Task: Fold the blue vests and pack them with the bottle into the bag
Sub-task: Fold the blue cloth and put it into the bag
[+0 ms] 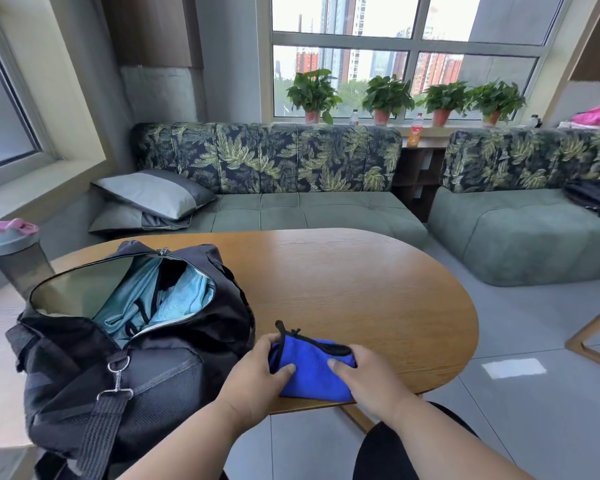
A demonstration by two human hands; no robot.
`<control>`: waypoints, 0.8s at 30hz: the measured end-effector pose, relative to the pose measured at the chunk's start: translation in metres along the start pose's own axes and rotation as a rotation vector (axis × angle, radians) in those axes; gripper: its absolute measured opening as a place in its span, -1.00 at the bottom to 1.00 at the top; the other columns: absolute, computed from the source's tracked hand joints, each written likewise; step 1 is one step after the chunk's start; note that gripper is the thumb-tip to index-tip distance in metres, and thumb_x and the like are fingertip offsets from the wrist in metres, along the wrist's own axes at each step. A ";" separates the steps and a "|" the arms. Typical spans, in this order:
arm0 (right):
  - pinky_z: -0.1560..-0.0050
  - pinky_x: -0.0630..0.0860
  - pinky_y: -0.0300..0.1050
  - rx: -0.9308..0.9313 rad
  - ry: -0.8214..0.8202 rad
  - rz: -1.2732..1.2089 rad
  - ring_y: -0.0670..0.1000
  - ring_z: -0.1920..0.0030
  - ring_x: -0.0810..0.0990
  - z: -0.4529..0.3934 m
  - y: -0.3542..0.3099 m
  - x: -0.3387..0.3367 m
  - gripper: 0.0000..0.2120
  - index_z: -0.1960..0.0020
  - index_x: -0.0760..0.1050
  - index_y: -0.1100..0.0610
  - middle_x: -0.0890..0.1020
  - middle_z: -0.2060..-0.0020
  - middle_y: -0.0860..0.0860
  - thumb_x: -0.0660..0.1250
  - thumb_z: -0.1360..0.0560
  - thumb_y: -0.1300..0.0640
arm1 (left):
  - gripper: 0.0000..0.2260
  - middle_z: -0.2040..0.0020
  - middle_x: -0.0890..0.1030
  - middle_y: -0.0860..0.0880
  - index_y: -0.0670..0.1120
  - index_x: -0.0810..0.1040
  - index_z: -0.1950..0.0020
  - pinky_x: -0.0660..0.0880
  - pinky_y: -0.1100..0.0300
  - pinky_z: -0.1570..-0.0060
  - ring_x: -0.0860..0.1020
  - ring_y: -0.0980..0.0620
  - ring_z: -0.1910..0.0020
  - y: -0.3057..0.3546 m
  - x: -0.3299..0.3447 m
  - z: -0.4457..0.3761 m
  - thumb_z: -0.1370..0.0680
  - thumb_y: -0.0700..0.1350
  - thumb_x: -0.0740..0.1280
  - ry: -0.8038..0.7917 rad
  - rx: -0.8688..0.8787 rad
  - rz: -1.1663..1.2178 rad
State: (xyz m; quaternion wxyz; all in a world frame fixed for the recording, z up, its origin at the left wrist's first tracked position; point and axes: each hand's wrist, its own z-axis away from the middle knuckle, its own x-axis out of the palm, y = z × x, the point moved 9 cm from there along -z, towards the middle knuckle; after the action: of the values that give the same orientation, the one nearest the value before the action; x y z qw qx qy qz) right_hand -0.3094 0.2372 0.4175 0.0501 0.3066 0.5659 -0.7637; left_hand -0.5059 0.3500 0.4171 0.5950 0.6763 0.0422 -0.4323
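- Wooden bench (361,289) near the sofa carries everything.
- Both my hands clamp the folded blue vest (312,370): left hand (260,372) on its bag-side end, right hand (364,375) on the far end.
- Its long axis points at the bag (125,341), which gapes just beside my left hand.
- Behind the bag stands the bottle (14,258).

No readable text anywhere; dark letter-like marks inside the bag (125,341) illegible.

Four potted plants (388,95) are standing along the windowsill (426,130), two grey pillows (153,194) are lying stacked on the leaf-patterned sofa (274,188), and pink clothing (596,116) is resting at far right.
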 end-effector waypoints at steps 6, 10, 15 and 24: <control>0.17 0.43 -0.05 0.013 0.042 0.000 -0.08 0.31 0.51 -0.005 0.003 -0.006 -0.60 0.12 0.57 -0.03 0.55 0.36 -0.15 0.31 -0.49 -0.37 | -0.63 -0.24 0.61 0.17 0.07 0.46 -0.44 0.45 0.17 -0.29 0.56 0.13 -0.23 -0.004 -0.003 -0.001 -0.63 -0.01 0.37 0.109 -0.093 0.097; 0.16 0.46 0.00 0.005 0.011 0.115 -0.09 0.33 0.49 -0.012 0.006 -0.002 -0.54 0.16 0.52 0.01 0.51 0.39 -0.15 0.26 -0.43 -0.41 | -0.56 -0.27 0.52 0.20 0.06 0.43 -0.48 0.37 0.27 -0.26 0.50 0.19 -0.28 -0.006 -0.003 -0.005 -0.62 -0.05 0.40 0.135 -0.130 0.104; 0.09 0.56 0.03 0.039 0.094 0.276 -0.03 0.23 0.61 -0.010 0.003 -0.002 -0.58 0.10 0.52 0.00 0.66 0.23 -0.02 0.29 -0.46 -0.37 | -0.56 -0.35 0.46 -0.06 -0.05 0.46 -0.46 0.48 0.15 -0.20 0.50 0.10 -0.05 -0.009 0.001 -0.010 -0.59 -0.01 0.31 0.109 -0.220 -0.027; -0.18 0.56 -0.07 0.134 0.010 0.186 -0.11 -0.11 0.65 -0.015 0.005 -0.001 -0.52 -0.19 0.44 -0.25 0.68 -0.08 -0.26 0.39 -0.33 -0.36 | -0.71 0.04 0.60 0.03 0.04 0.49 0.05 0.58 -0.05 -0.13 0.59 -0.02 -0.01 0.003 0.005 -0.013 -0.56 0.25 0.32 0.050 -0.182 -0.166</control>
State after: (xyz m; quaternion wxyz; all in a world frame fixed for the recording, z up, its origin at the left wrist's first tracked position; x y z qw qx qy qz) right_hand -0.3003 0.2486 0.4109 0.0973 0.3642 0.4828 -0.7904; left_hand -0.4942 0.3579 0.4153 0.6147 0.6242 0.1519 -0.4576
